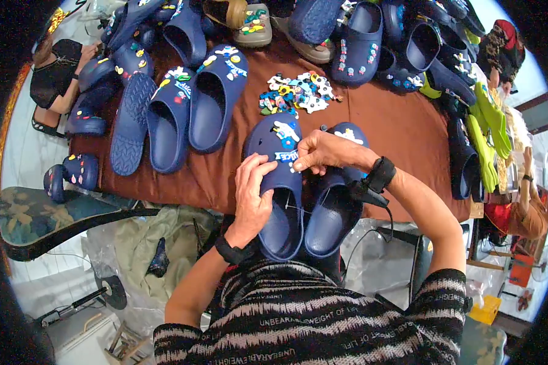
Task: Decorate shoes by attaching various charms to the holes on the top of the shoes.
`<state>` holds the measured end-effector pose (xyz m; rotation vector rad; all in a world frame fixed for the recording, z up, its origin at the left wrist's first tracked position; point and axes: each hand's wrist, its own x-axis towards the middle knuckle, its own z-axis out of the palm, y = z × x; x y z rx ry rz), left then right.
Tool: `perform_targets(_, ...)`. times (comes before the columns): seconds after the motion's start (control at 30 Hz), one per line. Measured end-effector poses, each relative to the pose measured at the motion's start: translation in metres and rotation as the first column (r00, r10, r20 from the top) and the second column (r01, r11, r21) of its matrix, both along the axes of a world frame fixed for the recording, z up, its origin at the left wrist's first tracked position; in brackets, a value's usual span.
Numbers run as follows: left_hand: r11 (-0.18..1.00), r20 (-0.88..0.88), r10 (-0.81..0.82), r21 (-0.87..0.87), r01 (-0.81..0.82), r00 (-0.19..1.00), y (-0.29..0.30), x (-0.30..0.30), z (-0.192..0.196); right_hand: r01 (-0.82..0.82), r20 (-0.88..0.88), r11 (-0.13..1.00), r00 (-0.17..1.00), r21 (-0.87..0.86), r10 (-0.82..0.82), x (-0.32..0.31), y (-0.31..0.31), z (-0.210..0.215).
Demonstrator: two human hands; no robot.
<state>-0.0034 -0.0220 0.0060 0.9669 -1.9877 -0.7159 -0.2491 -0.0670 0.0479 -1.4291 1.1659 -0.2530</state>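
Two dark blue clogs stand side by side at the table's near edge, toes pointing away from me. My left hand (pixel 253 190) is closed on the outer side of the left clog (pixel 280 234), its fingers lying over the upper. From the other side my right hand (pixel 330 152) reaches across, thumb and forefinger pinched at a small white shoe charm (pixel 293 168) beside the letter charm on that upper. Behind my right wrist, the right clog (pixel 330 234) carries a white charm too. A thin white tie joins the two clogs. Beyond them lies a pile of loose charms (pixel 298 92).
A brown cloth (pixel 396 140) covers the table. Several decorated blue clogs (pixel 216 100) stand on the left and far side, with lime green clogs (pixel 490 121) at the right. A padded chair (pixel 55 219) is at the left. Other people sit at both sides.
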Motion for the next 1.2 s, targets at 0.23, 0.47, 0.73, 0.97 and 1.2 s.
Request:
perform_targets(0.23,1.000,0.001,-0.007,0.005,0.007,1.000,-0.003,-0.004,0.000,-0.146,-0.370,0.970,0.927,-0.192,0.067,0.008,-0.002,0.007)
perform_targets(0.47,1.000,0.021,-0.013,-0.011,0.013,1.000,-0.001,-0.003,0.000,-0.078,-0.198,0.978,0.979,-0.194,0.039,-0.009,-0.001,-0.005)
perform_targets(0.73,0.999,0.000,-0.005,-0.037,0.006,1.000,-0.001,-0.003,-0.002,0.214,-0.109,0.899,0.956,-0.382,-0.274,-0.047,-0.022,0.014)
perform_targets(0.97,0.999,0.014,-0.014,-0.040,0.014,1.000,-0.002,-0.004,-0.001,-0.191,-0.651,0.828,0.717,-0.526,-0.248,-0.064,-0.050,-0.003)
perform_targets(1.2,1.000,0.027,-0.013,0.017,0.012,1.000,0.000,-0.005,0.003,-0.436,-0.739,0.819,0.674,-0.372,0.023,-0.066,-0.071,-0.035)
